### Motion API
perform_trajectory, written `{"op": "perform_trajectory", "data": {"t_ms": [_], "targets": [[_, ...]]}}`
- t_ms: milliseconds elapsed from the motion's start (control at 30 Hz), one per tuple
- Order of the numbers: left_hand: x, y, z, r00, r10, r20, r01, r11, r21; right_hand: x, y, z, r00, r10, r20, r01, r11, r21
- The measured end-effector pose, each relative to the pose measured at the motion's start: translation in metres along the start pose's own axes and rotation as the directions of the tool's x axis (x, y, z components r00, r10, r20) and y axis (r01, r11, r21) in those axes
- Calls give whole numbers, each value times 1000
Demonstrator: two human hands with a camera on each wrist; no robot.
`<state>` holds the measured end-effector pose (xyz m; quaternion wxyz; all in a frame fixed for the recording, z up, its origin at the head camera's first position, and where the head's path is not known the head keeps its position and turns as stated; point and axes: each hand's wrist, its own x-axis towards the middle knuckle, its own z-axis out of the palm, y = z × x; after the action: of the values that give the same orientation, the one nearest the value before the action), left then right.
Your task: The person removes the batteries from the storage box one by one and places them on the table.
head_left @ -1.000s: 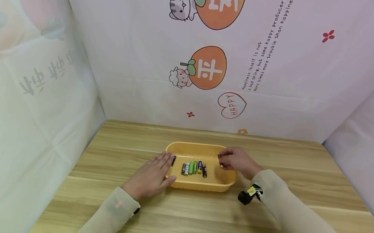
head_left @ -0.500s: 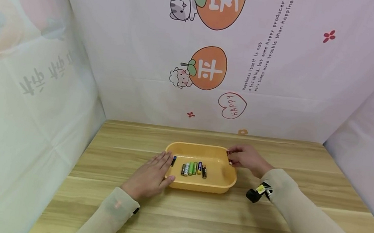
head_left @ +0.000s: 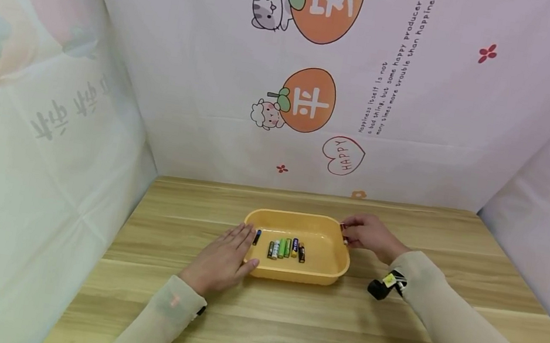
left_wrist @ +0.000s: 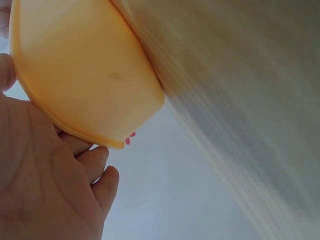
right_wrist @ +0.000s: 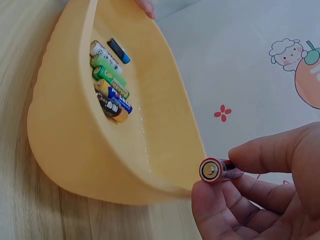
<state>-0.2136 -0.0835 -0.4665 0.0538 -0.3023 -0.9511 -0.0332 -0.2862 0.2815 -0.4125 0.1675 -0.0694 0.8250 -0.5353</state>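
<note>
A yellow plastic basin (head_left: 291, 276) stands on the wooden table. Along its left rim lies my left hand (head_left: 216, 262), fingers straight and together over the edge, thumb at the near side. My right hand (head_left: 373, 236) is at the basin's right end, pinching a battery (right_wrist: 211, 170) between thumb and fingertips. That battery's red-ringed terminal end faces the right wrist camera, just outside the rim. Inside the basin several batteries (head_left: 282, 248) lie side by side in a row, green, white, blue and dark ones. Apart from them, near my left fingertips, lies a dark battery with a blue end (head_left: 257, 237).
White printed cloth (head_left: 203, 83) hangs behind the table and down both sides. The wooden tabletop (head_left: 272, 331) extends in front of the basin and to either side. A black camera (head_left: 379, 289) is strapped at the right wrist.
My right hand has moved right with the battery, from over the basin's inside to past its right rim. My left hand has stayed at the left rim.
</note>
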Motion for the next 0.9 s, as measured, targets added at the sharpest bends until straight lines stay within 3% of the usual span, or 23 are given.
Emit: {"op": "perform_trajectory", "data": {"t_ms": [900], "targets": [[1, 1, 1, 1000, -6, -1, 6, 1000, 1, -1, 36, -27, 998, 24, -61, -23, 999, 25]]}}
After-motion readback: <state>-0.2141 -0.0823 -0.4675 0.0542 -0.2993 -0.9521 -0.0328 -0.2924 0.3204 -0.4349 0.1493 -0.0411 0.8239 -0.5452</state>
